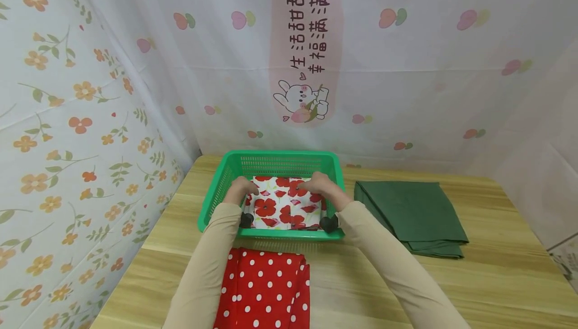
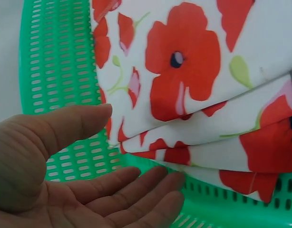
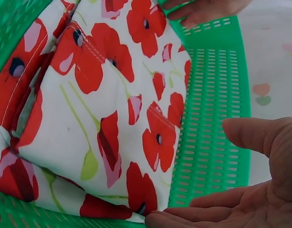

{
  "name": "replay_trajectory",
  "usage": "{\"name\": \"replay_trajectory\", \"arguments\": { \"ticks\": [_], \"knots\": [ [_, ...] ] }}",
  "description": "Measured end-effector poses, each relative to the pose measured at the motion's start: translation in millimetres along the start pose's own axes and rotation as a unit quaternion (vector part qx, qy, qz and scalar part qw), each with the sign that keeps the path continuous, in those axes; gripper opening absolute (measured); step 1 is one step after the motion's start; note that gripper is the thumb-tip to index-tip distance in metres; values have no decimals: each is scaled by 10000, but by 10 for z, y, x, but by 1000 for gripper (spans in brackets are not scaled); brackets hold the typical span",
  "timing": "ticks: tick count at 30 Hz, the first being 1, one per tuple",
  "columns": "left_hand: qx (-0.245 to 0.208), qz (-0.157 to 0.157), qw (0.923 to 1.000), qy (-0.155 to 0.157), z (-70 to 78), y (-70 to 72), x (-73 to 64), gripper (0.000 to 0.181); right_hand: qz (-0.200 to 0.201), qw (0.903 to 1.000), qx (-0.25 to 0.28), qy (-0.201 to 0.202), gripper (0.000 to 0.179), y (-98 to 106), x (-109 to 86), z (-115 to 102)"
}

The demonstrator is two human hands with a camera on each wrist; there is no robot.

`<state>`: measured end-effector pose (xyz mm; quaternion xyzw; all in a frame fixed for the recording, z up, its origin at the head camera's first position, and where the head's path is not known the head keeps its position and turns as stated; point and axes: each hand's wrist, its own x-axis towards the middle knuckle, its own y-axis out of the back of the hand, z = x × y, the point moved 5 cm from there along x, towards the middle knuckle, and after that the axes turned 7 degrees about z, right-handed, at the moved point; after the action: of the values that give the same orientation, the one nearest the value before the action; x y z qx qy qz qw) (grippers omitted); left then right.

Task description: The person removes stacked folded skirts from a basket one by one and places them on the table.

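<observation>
Head view: the folded red-flowered cloth (image 1: 282,203) lies inside the green basket (image 1: 282,153), long axis apparently left-to-right, between left hand (image 1: 241,189) and right hand (image 1: 326,186). Left wrist: fingers side by side, thumb apart. Right wrist: fingers extended, thumb apart.

Looked fairly bright and evenly lit from the head, with a pale sheen on the near table (image 1: 347,289). Came out softer at both wrists, with the floral cloth (image 2: 131,114) slightly hazy and the far curtain (image 3: 274,61) blurred.
</observation>
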<state>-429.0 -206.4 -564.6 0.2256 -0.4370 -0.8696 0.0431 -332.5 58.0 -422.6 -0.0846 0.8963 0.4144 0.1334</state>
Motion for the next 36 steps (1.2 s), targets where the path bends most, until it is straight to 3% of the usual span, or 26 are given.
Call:
{"name": "replay_trajectory", "arguments": {
  "ticks": [1,2,3,5,6,8,9,10,11,15,17,22,25,29,36],
  "knots": [
    [-49,-91,9998,172,94,79,-237,63,-16,10000,60,-37,69,-7,12,11],
    [-105,-104,9997,189,124,110,-314,59,-29,9999,110,-96,67,-14,24,24],
    [-127,-134,9997,171,200,192,-537,51,-36,9998,157,-152,66,-20,37,39],
    [-192,-203,9991,334,218,189,-598,40,-50,9993,246,-281,65,-34,64,73],
    [-129,-161,9993,302,187,143,-519,37,-67,9989,298,-349,64,-42,78,91],
    [96,-54,9997,195,15,-55,-105,38,-103,9979,412,-485,62,-60,104,117],
    [228,-101,9995,217,-19,-104,-20,40,-119,9975,448,-527,63,-67,116,129],
    [342,-136,9990,255,-91,-195,169,43,-130,9973,473,-549,64,-71,127,140],
    [452,-214,9986,185,-113,-226,215,46,-144,9970,499,-582,64,-74,137,153],
    [696,-363,9969,36,-106,-229,190,53,-199,9962,536,-658,66,-82,160,199],
    [720,-194,9972,-8,-102,-222,185,50,-287,9953,585,-709,66,-90,150,209],
    [571,-208,9980,147,-124,-197,131,44,-543,9929,765,-737,67,-114,94,194],
    [466,-472,9975,235,-148,-191,76,42,-596,9906,912,-825,67,-124,85,199],
    [476,-402,9978,246,-187,-208,92,38,-603,9885,1015,-942,67,-138,108,211],
    [428,224,9988,25,-299,-258,301,29,-566,9884,950,-1041,66,-157,187,265]
  ]
}}
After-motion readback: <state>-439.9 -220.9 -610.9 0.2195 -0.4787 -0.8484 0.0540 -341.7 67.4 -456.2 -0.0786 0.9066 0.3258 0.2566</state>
